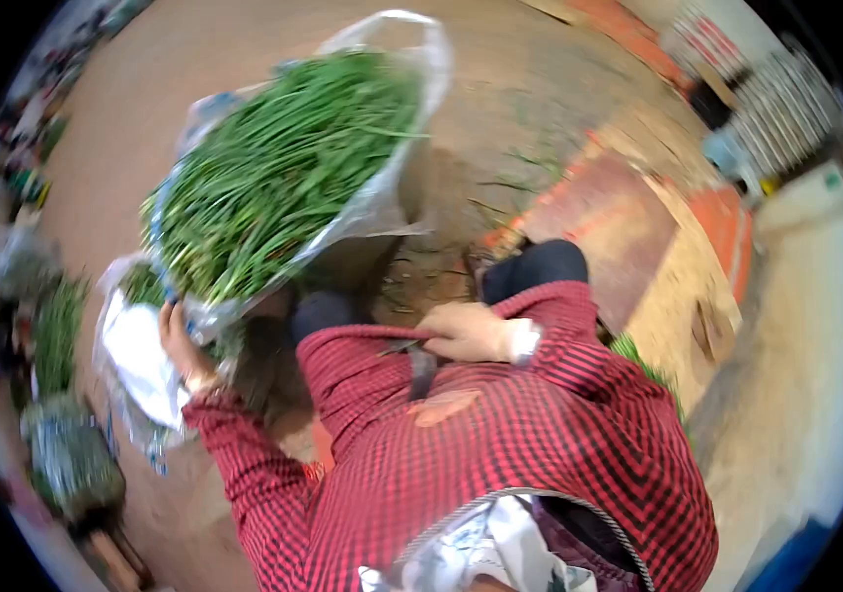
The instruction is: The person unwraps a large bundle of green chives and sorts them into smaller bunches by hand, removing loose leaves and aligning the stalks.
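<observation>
A large clear plastic bag (403, 187) stands open on the floor in front of me, full of long green leafy stalks (293, 158). My left hand (181, 347) is at the bag's near left edge, its fingers closed on the plastic. Under that hand sits a second, whitish plastic bag (140, 345) with some greens showing inside. Over my lap, by the hem of the red-and-black checked garment (500, 434), my right hand (466, 333) is closed. A thin grey, blade-like piece (400, 347) sticks out past its fingertips, too blurred to name.
Wrapped bundles of greens (71, 454) and loose green stalks (58, 340) line the left side. To the right lie a brown board (604, 232) and orange sheeting (722, 237) on the floor. Stacked pale racks (781, 109) stand at the upper right, beside the wall.
</observation>
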A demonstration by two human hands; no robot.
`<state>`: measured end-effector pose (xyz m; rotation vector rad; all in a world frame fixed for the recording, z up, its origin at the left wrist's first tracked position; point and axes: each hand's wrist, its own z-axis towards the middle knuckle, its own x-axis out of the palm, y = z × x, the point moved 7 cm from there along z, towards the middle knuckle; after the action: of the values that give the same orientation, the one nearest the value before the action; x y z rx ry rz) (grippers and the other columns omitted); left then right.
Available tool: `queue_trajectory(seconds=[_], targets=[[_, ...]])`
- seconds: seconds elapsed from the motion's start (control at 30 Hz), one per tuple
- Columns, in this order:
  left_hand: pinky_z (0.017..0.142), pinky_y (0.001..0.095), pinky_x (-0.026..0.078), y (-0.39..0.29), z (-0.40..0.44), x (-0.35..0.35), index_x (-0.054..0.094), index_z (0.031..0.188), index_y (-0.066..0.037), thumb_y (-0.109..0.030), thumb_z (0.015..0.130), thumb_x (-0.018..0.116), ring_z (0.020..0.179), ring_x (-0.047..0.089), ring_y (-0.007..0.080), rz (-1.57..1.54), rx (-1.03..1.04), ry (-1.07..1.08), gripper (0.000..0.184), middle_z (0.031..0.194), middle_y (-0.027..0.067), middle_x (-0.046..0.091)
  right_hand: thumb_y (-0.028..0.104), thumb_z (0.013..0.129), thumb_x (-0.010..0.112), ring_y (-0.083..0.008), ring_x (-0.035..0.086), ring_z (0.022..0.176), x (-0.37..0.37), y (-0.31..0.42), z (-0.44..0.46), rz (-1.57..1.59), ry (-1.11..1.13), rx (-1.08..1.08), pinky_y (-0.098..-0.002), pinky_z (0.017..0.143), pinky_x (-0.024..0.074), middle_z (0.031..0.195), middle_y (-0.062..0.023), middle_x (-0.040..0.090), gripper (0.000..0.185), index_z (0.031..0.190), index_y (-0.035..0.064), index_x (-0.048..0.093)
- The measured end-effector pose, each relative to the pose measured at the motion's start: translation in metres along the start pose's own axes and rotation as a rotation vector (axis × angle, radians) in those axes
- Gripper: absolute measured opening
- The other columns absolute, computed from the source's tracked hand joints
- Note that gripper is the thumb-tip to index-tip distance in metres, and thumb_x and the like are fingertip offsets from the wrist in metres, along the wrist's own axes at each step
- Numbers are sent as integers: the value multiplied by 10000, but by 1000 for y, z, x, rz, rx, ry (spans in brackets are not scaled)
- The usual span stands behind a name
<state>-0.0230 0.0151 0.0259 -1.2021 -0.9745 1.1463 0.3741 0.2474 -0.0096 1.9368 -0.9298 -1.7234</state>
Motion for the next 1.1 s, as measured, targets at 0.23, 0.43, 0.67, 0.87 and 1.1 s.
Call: queue_trajectory(seconds=[0.23,0.43,0.67,0.87,1.1], targets=[[694,224,420,-34,-8,12,663,948,-15,-146,906,646,700,536,78,-319,12,73,138,825,27,647,188,844,654,-307,597,1044,-116,30,52,-34,-542,-132,-387,912,474,1117,-128,626,342,1157,60,602],[572,194,386,-51,-7,21,661,1023,10,-139,873,712,616,496,48,-272,-33,99,218,770,2,635,276,801,708,-347,483,1248,-143,140,147,-377,-520,-453,-404,1046,394,1315,-186,528,599,1301,17,505],[577,204,440,-91,21,38,679,1010,-6,-146,923,656,599,541,63,-296,-24,170,166,722,11,643,554,823,624,-375,382,1345,-144,191,289,-566,-358,-438,-413,1132,290,1390,-262,455,819,1325,-72,461],[573,233,470,-105,41,47,656,1050,14,-248,987,556,500,482,85,-615,-82,184,287,556,-22,461,506,837,631,-358,549,1146,-140,179,338,-197,-308,-445,-421,997,422,1186,-224,590,630,1140,-46,606],[497,219,388,-146,70,-10,691,952,-17,-281,974,580,462,425,56,-217,126,5,288,514,-37,465,383,817,680,-356,486,1231,-115,264,280,-373,-261,-826,-479,1078,344,1239,-166,567,516,1192,43,578]])
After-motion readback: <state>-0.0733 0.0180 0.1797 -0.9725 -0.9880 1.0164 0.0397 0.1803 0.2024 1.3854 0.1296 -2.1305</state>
